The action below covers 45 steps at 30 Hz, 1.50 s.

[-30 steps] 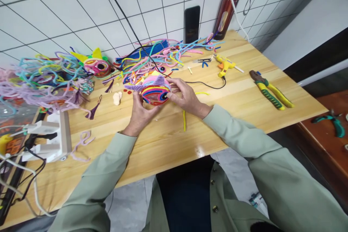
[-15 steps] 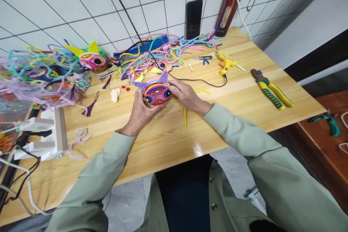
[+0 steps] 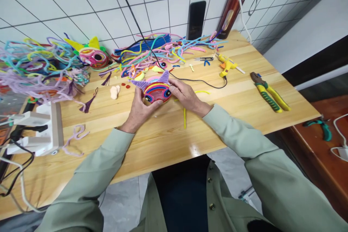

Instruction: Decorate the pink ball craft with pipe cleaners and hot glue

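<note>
Between both hands is a craft animal head, with purple pointed ears, striped pipe-cleaner bands in yellow, blue and red, and round pink-and-blue eyes. My left hand grips its left side, the thumb lying across the lower front. My right hand closes on its right side, fingers by the eye and ear. A yellow pipe cleaner lies under my right wrist. Left of the head are a pale lump and small red discs. The underside of the head is hidden.
A yellow glue gun, small scissors and yellow-green pliers lie to the right. Pipe cleaners heap at the left near a second craft head and a power strip. A phone and a red flask stand behind.
The craft head tips slightly, so more of its top bands and less of its lower front show. Both hands keep their hold. The whole view has shifted a little.
</note>
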Tool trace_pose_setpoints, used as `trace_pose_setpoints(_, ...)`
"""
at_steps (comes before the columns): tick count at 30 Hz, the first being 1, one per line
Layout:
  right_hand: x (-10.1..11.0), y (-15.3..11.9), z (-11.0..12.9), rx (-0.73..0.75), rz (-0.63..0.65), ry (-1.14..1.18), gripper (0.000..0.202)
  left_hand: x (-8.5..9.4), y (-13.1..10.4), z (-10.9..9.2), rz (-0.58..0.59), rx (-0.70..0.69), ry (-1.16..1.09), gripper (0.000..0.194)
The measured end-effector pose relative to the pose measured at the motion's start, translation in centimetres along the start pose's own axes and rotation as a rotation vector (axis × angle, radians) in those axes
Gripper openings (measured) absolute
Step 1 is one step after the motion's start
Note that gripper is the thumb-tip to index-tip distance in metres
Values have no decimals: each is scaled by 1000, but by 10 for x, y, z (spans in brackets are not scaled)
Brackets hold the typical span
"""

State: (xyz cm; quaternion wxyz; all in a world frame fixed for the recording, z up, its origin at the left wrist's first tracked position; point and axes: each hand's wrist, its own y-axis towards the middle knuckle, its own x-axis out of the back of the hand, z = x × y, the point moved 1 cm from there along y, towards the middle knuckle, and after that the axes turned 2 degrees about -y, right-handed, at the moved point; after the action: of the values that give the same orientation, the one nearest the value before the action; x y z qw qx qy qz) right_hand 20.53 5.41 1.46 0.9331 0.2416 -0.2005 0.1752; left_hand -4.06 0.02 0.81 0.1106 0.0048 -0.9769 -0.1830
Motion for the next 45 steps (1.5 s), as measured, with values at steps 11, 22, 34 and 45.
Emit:
trace_pose_setpoints(11, 8, -2, 7, -56, -129, -45, 83, -2, 6, -8, 14, -9, -208, 78)
trace_pose_setpoints(22, 5, -3, 12, -36, -61, -57, 88, -7, 6, -2, 20, 0, -176, 83)
trace_pose_setpoints(34, 8, -6, 8, -41, -118, -10, 77, -9, 5, -4, 44, 23, -286, 75)
trace_pose_setpoints(45, 7, -9, 8, -78, -156, -16, 70, -11, 4, -5, 52, 21, -190, 76)
